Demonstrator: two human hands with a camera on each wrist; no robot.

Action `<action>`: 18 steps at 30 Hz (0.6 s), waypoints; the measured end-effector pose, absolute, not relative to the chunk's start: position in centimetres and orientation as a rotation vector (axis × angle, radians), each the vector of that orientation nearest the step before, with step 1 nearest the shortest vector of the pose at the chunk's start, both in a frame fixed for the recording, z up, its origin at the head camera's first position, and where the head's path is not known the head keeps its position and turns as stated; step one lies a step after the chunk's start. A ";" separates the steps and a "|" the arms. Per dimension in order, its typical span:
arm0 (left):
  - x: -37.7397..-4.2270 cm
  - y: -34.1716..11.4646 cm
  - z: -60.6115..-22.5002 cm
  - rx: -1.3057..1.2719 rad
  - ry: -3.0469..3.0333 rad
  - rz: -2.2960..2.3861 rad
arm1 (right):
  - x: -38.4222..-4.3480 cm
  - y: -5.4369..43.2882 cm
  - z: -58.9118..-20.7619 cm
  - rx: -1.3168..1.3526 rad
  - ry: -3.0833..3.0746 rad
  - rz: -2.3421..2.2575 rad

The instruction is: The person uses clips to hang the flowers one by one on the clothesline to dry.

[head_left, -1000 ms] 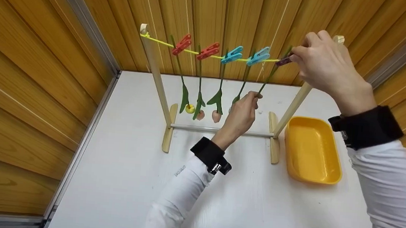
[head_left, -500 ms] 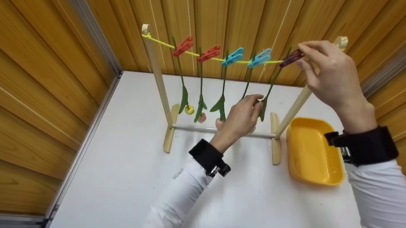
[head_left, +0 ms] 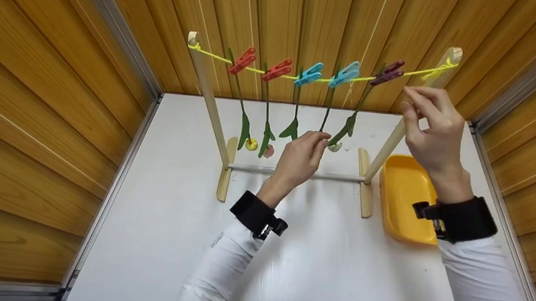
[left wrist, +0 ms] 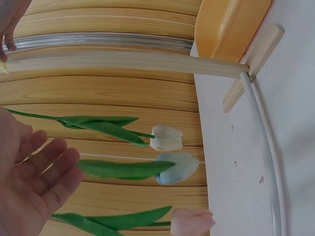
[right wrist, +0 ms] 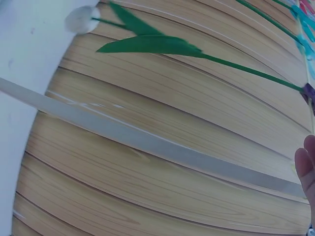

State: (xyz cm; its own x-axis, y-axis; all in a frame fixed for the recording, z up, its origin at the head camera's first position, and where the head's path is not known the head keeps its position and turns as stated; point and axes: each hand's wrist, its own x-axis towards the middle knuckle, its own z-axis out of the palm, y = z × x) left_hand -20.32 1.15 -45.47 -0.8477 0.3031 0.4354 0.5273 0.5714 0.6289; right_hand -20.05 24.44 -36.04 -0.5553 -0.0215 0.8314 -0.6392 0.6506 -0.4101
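Note:
Artificial tulips hang head-down from a yellow cord, held by red, light-blue and purple clothespins. The purple clothespin clips the white tulip at the right end of the row. My left hand is among the stems, fingers loosely extended; the left wrist view shows it beside the blue tulip with nothing gripped. In the head view it hides the blue bloom and the neighbouring pink tulip. My right hand is below the cord's right end, apart from the purple clothespin, fingers bent lightly and holding nothing.
The cord runs between two wooden posts with feet, joined low down by a grey rod. A yellow tub stands right of the frame, partly behind my right arm. The white table meets wood-panelled walls.
My right hand has let go of the purple clothespin and moved down and right. My left hand has released the white tulip's stem and shifted left; that tulip now hangs freely.

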 end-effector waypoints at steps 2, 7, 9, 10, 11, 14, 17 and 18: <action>-20.3 0.2 -45.6 -0.732 -2.487 -1.160 | -20.0 24.5 -37.3 0.519 -2.012 0.927; -20.3 -2.2 -46.0 -0.742 -2.408 -1.144 | -19.8 24.5 -40.1 0.510 -2.031 0.932; -20.3 -3.1 -46.2 -0.729 -2.376 -1.138 | -19.6 24.6 -41.1 0.495 -2.042 0.931; -20.3 -3.5 -46.4 -0.722 -2.365 -1.135 | -19.5 24.7 -41.6 0.485 -2.050 0.928; -20.2 -3.9 -46.5 -0.716 -2.353 -1.128 | -19.4 24.8 -42.0 0.473 -2.057 0.928; -20.1 -5.2 -46.9 -0.675 -2.332 -1.097 | -19.1 25.2 -43.2 0.439 -2.083 0.922; -19.9 -6.3 -47.6 -0.622 -2.315 -1.057 | -18.8 25.5 -44.1 0.413 -2.107 0.908; -19.9 -6.7 -47.8 -0.606 -2.311 -1.046 | -18.7 25.7 -44.4 0.405 -2.116 0.895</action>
